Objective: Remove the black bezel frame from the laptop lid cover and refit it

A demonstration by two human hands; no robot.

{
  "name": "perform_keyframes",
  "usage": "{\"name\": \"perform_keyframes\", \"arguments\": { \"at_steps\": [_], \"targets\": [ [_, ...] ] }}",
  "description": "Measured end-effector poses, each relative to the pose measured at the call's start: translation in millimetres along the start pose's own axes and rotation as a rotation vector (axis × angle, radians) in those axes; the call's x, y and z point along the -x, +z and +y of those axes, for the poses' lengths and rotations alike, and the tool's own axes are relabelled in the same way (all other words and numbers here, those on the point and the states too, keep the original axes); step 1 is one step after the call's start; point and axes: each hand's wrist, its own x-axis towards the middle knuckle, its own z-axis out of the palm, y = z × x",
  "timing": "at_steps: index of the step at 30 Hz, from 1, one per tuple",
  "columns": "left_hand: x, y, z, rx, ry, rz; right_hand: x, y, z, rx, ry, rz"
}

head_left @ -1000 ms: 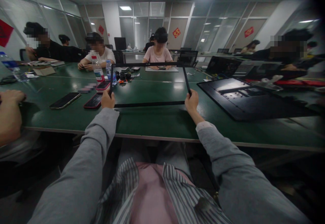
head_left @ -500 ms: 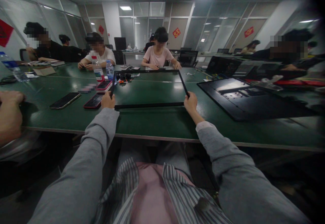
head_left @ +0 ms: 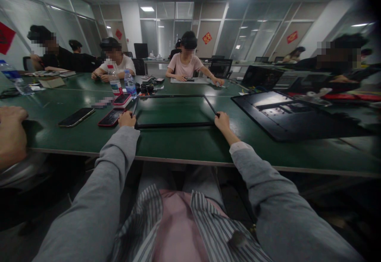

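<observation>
A thin black rectangular frame (head_left: pixel 175 125) with an open middle is held low over the green table (head_left: pixel 184 143); whether it touches the tabletop is hard to tell. My left hand (head_left: pixel 127 119) is closed round its left side, and my right hand (head_left: pixel 222 121) grips its right side. Just left of my left hand lies a phone with a red edge (head_left: pixel 109 117). To the right of my right hand, a large dark flat panel (head_left: pixel 285 115) rests on the table.
Another phone (head_left: pixel 76 117) lies further left. Two bottles (head_left: pixel 115 81) (head_left: pixel 130 83) stand behind the red-edged phone. A person's arm (head_left: pixel 12 135) reaches in at the left edge. Across the table, a person in pink (head_left: pixel 185 65) sits facing me.
The far side of the black frame has dropped, so it is flatter to the table. My hands have tilted with it. The person in pink has stretched one hand outward.
</observation>
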Motion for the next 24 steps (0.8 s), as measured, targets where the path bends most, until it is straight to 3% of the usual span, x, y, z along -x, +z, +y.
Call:
{"name": "perform_keyframes", "arguments": {
  "at_steps": [18,24],
  "targets": [
    [-5.9,8.8,-10.2,-0.065,0.023,-0.062,4.8,-3.1,-1.6,0.167,0.018,-0.079],
    [-1.0,3.3,-5.5,-0.053,0.011,-0.067,3.1,0.1,2.7,0.184,0.021,-0.091]
  ]
}}
